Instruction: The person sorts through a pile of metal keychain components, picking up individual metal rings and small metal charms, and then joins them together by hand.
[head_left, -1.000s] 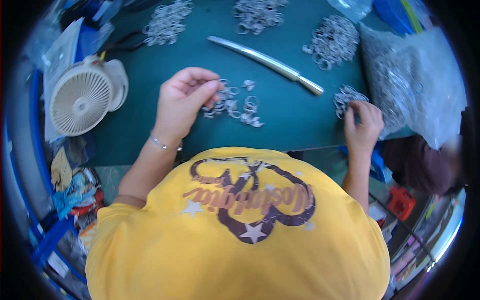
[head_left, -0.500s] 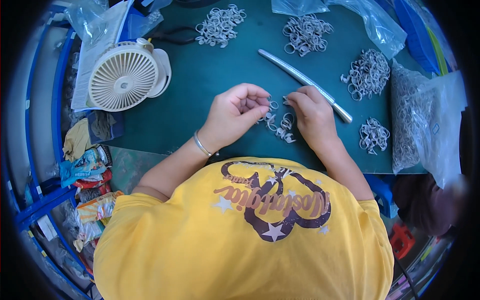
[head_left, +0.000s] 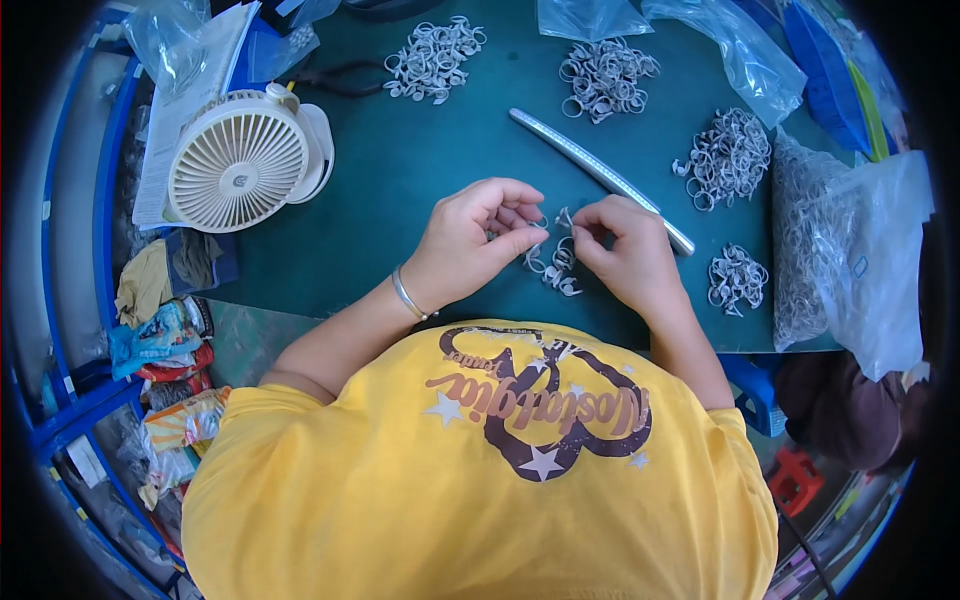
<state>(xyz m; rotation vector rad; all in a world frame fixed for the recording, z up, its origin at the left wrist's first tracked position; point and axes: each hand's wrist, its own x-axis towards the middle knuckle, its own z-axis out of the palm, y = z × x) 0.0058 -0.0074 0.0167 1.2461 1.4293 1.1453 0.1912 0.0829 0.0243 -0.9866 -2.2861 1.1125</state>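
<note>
Several grey metal rings [head_left: 558, 265] lie in a small loose group on the green tabletop, just below and between my hands. My left hand [head_left: 485, 235], with a silver bangle on its wrist, is curled with thumb and fingers closed at a ring that is partly hidden by the fingertips. Opposite it, my right hand [head_left: 628, 245] pinches another small ring [head_left: 564, 217] between thumb and forefinger. Only a short gap separates the two sets of fingertips. Beyond my right hand a tapered metal ring mandrel [head_left: 585, 165] lies slantwise.
Heaps of rings lie at the back left [head_left: 435, 60], back middle [head_left: 610, 78], right [head_left: 728, 160] and near right [head_left: 738, 280]. A bag of rings [head_left: 805, 240] stands at the right edge. A white fan [head_left: 240, 165], papers [head_left: 165, 130] and dark-handled pliers [head_left: 345, 78] occupy the left.
My right hand has shifted slightly toward the left hand with the ring in its fingertips. The whole view has moved a little; the heaps look unchanged.
</note>
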